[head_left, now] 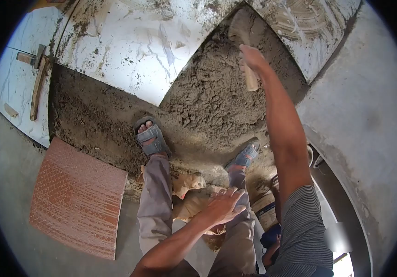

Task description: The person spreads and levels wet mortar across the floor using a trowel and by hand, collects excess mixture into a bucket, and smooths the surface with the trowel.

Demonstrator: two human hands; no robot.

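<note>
My right hand grips the wooden handle of a trowel. Its blade, blurred by motion, is over the grey mortar bed, in the corner between two white marbled tiles. My left hand rests on my right knee with its fingers spread and nothing in them. To the left of the mortar gap lies a large white tile; another white tile, smeared with mortar, is to the right. My sandalled feet stand at the near edge of the mortar.
A hammer and small wood pieces lie on the far-left tile. A reddish tile, ridged back up, leans at lower left. Crumpled sacking lies between my legs. Near my right leg are a bucket and part of another person.
</note>
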